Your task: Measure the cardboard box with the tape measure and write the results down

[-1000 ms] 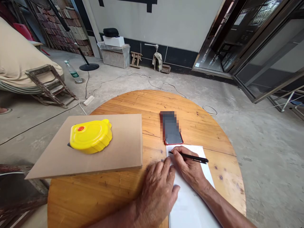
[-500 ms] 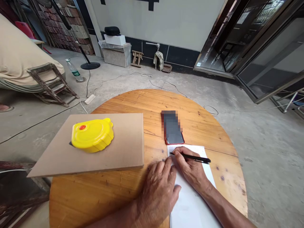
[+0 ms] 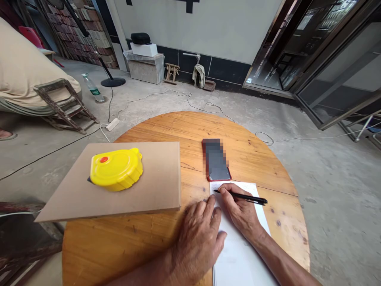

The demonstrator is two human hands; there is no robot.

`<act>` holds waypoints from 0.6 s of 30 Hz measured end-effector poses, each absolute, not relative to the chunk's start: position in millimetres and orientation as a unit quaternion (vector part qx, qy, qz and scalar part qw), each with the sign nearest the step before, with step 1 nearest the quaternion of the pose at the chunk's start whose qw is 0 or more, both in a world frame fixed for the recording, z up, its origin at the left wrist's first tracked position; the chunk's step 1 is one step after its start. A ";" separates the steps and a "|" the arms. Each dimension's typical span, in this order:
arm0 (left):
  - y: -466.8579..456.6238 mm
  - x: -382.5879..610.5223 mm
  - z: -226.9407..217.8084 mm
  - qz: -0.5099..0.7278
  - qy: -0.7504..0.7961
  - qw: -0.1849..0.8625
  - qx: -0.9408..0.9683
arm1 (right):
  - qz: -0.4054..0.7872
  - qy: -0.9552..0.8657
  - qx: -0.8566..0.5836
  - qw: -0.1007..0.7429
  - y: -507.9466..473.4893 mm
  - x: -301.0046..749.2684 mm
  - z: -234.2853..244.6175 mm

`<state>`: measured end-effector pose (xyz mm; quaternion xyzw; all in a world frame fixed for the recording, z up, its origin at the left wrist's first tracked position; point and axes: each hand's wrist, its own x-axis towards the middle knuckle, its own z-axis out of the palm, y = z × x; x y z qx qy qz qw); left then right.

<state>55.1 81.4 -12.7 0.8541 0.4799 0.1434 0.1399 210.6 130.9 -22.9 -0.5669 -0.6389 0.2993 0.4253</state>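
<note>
My right hand (image 3: 239, 208) is closed around a black pen (image 3: 241, 196), its tip touching the top of a white sheet of paper (image 3: 238, 254) on the round wooden table (image 3: 149, 246). My left hand (image 3: 198, 236) lies flat with fingers stretched out, pressing the paper's left edge and the table beside it. A phone in a red case (image 3: 216, 161) lies just above the paper. To the left, a brown board (image 3: 154, 186) rests on the table and overhangs its edge, with a yellow tape measure (image 3: 116, 169) on top.
Bare concrete floor surrounds the table, crossed by cables and a white power strip (image 3: 112, 124). A wooden frame with a beige cushion (image 3: 59, 105) stands at the left, a plastic bottle (image 3: 91, 89) behind it. Boxes (image 3: 145, 63) sit by the far wall; glass doors stand open at right.
The pen tip and my right hand have shifted slightly to the right along the top of the paper. My left hand has stayed in place.
</note>
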 end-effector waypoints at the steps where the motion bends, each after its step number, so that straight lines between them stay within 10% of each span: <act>1: 81.3 55.1 -12.7 0.144 0.481 0.139 0.854 | 0.295 -0.641 -0.566 0.426 131.3 209.9 -21.9; 18: 82.1 55.7 -11.5 0.149 0.481 0.141 0.852 | 0.265 -0.663 -0.572 0.404 131.5 206.9 -15.0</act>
